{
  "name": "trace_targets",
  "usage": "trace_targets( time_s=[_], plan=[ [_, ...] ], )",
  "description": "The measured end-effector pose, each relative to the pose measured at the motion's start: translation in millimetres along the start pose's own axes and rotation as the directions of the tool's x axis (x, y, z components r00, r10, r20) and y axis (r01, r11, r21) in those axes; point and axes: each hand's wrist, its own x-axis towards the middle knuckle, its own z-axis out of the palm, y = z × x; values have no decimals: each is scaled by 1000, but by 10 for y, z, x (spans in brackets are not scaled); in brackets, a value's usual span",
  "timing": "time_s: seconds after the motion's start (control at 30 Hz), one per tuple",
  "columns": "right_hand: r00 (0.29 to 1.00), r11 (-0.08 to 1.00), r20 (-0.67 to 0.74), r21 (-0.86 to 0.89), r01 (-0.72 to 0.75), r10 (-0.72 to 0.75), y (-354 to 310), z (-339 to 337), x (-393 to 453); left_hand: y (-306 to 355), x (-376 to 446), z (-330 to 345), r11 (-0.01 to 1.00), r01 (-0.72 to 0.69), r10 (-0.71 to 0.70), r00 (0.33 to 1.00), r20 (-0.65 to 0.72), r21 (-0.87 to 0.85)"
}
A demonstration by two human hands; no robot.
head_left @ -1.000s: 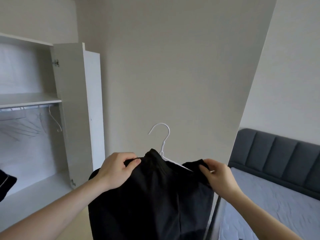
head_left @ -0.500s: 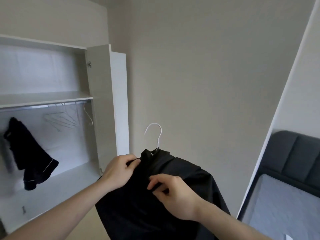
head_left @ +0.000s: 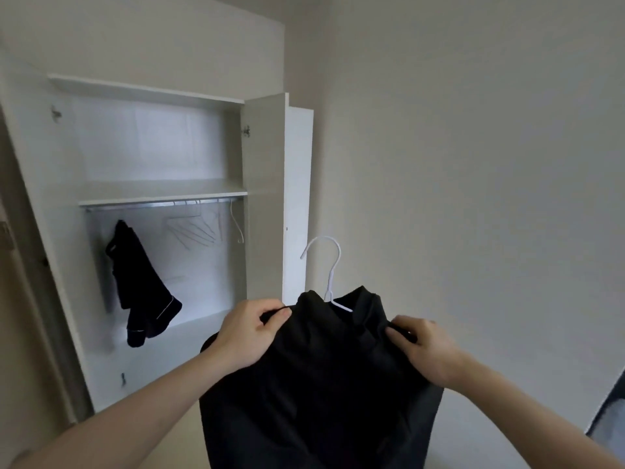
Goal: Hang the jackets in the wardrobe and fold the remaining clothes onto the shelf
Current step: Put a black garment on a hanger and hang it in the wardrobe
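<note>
Wardrobe [head_left: 263, 198] with 1 hung dark garment [head_left: 142, 282]; black jacket [head_left: 321, 384] on hanger [head_left: 329, 265] in both hands' [head_left: 248, 331] [head_left: 427, 350] grip.

No readable text, label, brand, number or sign anywhere in view.
</note>
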Motion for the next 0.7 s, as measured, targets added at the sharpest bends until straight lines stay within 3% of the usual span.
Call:
trace_targets(
  time_s=[0.2,0.37,0.57,0.7],
  plan=[
    [975,970,97,160,185,-202,-561,556,726,-540,340,-262,997,76,-76,986,147,6],
    [949,910,114,338,241,-294,-1191,966,1363,-974,661,-600,993,120,-115,979,169,-17],
    [928,883,231,440,167,-291,-1664,1336,1992,-1459,971,-991,986,168,-158,957,241,-19],
    [949,867,209,486,109,-237,-1808,1601,2238,-1719,1096,-1191,991,121,-129,980,152,58]
  ],
)
